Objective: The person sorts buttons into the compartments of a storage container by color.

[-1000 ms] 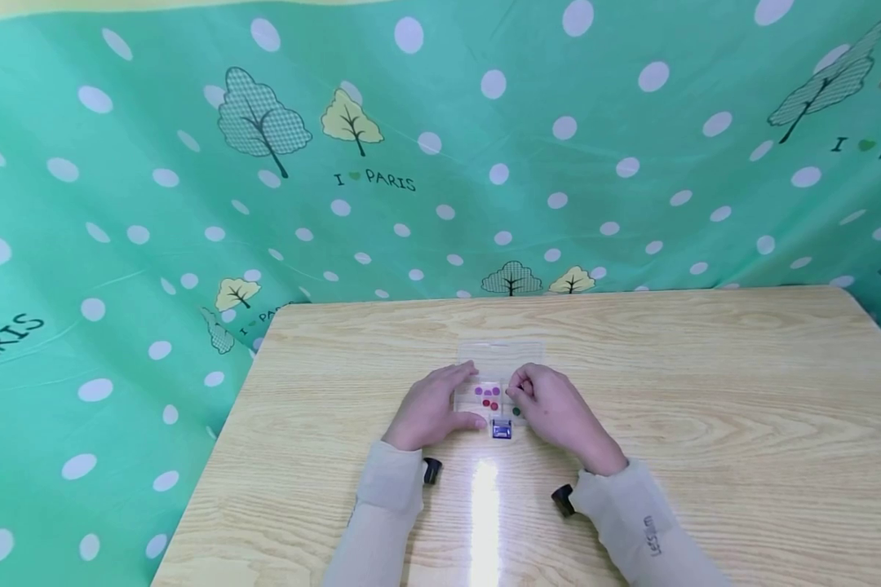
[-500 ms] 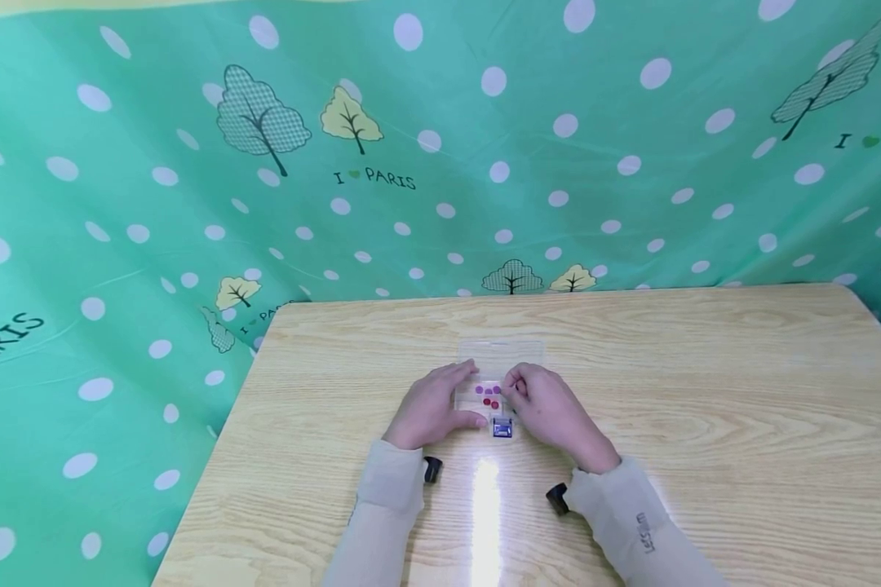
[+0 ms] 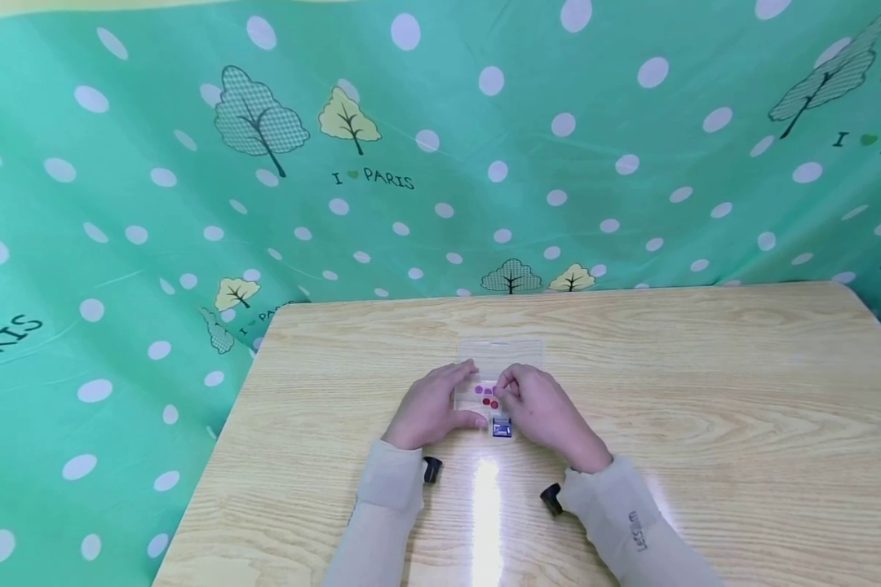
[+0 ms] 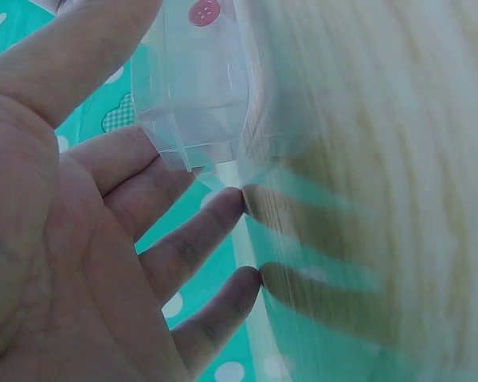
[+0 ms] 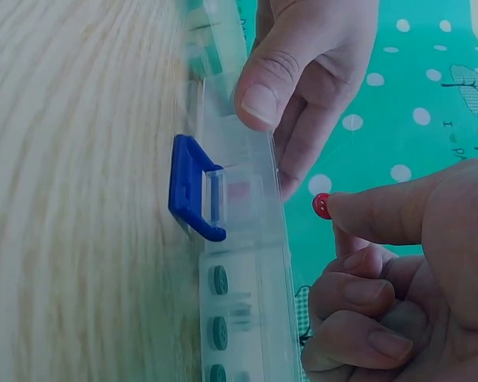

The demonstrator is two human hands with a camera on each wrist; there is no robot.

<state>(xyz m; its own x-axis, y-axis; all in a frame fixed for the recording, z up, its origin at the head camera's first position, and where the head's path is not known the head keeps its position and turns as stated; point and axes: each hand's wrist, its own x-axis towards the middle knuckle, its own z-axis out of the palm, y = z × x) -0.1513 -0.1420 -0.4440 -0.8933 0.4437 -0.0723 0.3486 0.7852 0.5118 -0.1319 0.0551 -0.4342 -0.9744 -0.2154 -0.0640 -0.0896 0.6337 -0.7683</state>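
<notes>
A clear plastic box [image 5: 259, 274] with compartments stands on the table, its clear lid [image 3: 501, 350] folded back. My left hand [image 3: 431, 408] holds the box's left end, thumb at the near side and fingers at the far side. Two of its fingertips touch the tabletop in the left wrist view. My right hand [image 3: 546, 412] pinches a small red button [image 5: 322, 205] between thumb and forefinger above the box. Purple buttons [image 3: 479, 390] and red buttons [image 3: 487, 402] lie in the middle compartments. Green buttons [image 5: 219, 280] show through the near wall on the right.
A blue latch [image 5: 180, 187] sticks out from the box's near side, close to the table. The wooden table [image 3: 705, 391] reaches back to a green dotted curtain [image 3: 440, 147].
My right hand has moved left, from the box's right compartments toward the middle, and now covers the green button seen earlier. My left hand has kept its place.
</notes>
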